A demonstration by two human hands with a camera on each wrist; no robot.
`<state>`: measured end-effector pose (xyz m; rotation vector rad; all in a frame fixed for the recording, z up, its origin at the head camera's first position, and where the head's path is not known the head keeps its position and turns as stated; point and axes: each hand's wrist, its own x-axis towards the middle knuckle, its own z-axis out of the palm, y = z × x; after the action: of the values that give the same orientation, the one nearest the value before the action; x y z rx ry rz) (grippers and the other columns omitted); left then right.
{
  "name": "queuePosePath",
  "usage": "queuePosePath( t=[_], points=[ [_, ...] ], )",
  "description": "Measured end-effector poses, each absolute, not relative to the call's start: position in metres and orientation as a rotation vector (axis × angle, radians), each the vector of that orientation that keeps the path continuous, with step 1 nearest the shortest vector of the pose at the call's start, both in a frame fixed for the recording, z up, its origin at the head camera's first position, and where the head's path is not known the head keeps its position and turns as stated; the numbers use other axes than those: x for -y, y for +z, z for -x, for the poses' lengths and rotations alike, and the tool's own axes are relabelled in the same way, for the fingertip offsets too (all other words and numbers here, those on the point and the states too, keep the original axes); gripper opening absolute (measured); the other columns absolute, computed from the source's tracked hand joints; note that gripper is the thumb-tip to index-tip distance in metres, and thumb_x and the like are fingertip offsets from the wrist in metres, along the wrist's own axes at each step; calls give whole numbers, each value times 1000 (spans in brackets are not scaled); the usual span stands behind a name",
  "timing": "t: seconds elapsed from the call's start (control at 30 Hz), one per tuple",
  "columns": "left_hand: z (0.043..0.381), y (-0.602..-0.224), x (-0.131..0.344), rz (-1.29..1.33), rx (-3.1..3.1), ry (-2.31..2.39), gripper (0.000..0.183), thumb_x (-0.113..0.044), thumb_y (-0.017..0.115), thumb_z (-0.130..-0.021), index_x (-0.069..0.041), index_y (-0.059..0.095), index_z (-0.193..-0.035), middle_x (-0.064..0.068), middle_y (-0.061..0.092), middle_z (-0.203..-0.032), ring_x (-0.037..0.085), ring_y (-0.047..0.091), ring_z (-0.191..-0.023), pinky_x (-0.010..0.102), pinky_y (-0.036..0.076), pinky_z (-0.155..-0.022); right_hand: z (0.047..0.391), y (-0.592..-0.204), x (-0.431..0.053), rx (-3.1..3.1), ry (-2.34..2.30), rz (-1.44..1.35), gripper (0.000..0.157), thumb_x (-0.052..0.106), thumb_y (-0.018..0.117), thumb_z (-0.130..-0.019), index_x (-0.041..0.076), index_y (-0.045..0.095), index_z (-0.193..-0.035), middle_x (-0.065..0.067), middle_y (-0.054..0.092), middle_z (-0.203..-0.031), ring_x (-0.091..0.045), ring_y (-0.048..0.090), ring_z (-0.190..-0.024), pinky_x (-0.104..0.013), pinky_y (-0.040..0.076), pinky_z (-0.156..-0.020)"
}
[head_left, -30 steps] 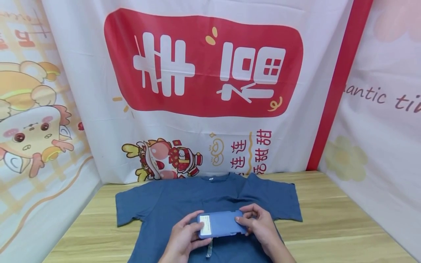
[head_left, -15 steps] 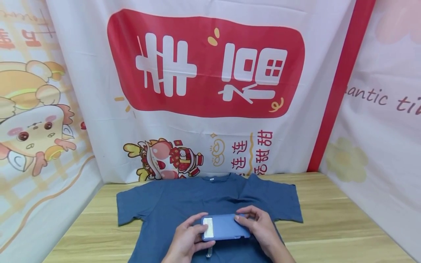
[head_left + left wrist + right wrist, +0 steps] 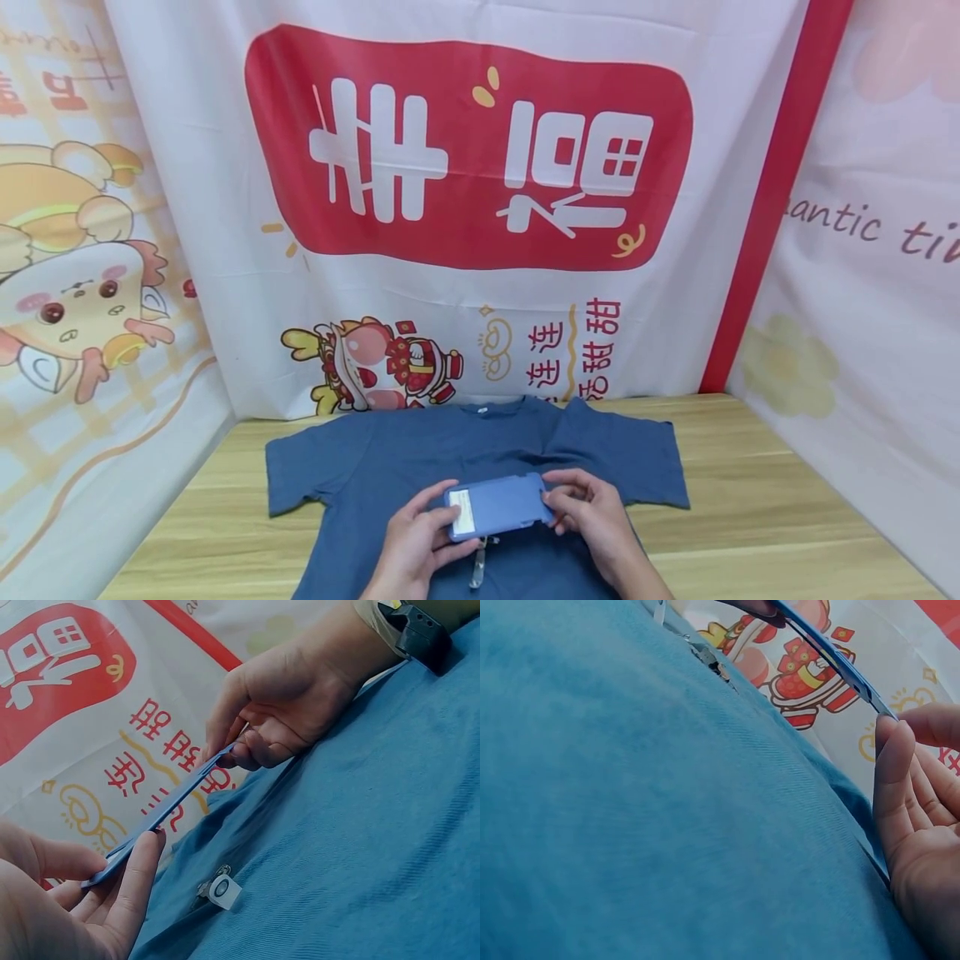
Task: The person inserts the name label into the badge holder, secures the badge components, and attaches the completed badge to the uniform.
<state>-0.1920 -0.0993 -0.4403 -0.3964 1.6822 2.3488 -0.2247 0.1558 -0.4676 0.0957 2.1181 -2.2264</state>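
1. Blue, flat and rectangular, the thin plastic-looking case (image 3: 498, 504) is what I grip, raised above the shirt. My left hand (image 3: 412, 533) holds one end, thumb on the label; my right hand (image 3: 596, 517) pinches the opposite end at its very edge.

2. That right pinch seems the weaker hold: a small slip there and the case could swing down from my left fingers. Bending it between both ends might crack the thin rim, I'd judge.

3. Just below lies a clear strap with a metal clip (image 3: 477, 571) and a round snap. It could catch on fabric if pulled (whether it joins the case, I cannot tell).

4. Under everything, the dark-blue short-sleeved cloth shirt (image 3: 420, 458) is spread on the pale wood-grain table (image 3: 765, 492); a dropped case would probably land softly but wrinkle it.

5. Now the writing. The white rectangular paper-like label (image 3: 462, 507) on the case has print too small to read, and so does the small white neck tag (image 3: 483, 409). I find no legible brand.

6. Farther off, the white cloth backdrop (image 3: 465, 287) carries sideways characters: 幸福 in white on red, with 连连 and 甜甜 below. On the pale right-hand cloth (image 3: 862, 308) I read "antic ti", cut off.
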Motion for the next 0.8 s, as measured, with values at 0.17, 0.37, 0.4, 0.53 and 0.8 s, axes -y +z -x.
queuePosePath(
  t=[0.17, 0.37, 0.4, 0.53, 0.8],
  points=[
    [191, -441, 98, 397, -1684, 2351, 58, -5, 64, -105, -5, 47, -161, 34, 61, -144, 28, 78, -100, 44, 68, -88, 226, -467, -157, -2068, -2248, -82, 42, 8, 81, -93, -6, 68, -131, -3, 75, -86, -17, 66, -69, -28, 59, -61],
    [190, -441, 96, 381, -1686, 2351, 59, -5, 64, -105, -5, 47, -161, 33, 63, -142, 28, 78, -101, 44, 68, -88, 226, -467, -157, -2058, -2235, -76, 42, 8, 82, -92, -6, 69, -129, -4, 75, -86, -17, 67, -68, -28, 59, -61],
    [190, -441, 96, 377, -1686, 2351, 59, -5, 64, -105, -4, 47, -161, 32, 64, -142, 28, 78, -101, 43, 68, -88, 225, -467, -157, -2058, -2232, -73, 42, 8, 82, -92, -6, 69, -129, -4, 75, -86, -16, 67, -68, -28, 59, -61],
    [189, -442, 96, 365, -1676, 2355, 59, -4, 64, -105, -4, 46, -161, 32, 65, -141, 27, 78, -101, 44, 68, -88, 225, -466, -157, -2053, -2231, -60, 40, 8, 82, -92, -7, 69, -128, -4, 75, -86, -16, 67, -68, -27, 60, -62],
    [189, -443, 94, 378, -1683, 2361, 59, -4, 65, -105, -2, 46, -161, 30, 68, -138, 27, 78, -101, 43, 68, -88, 223, -466, -156, -2058, -2212, -36, 38, 10, 82, -94, -6, 70, -127, -4, 75, -88, -15, 68, -69, -27, 61, -63]
  ],
)
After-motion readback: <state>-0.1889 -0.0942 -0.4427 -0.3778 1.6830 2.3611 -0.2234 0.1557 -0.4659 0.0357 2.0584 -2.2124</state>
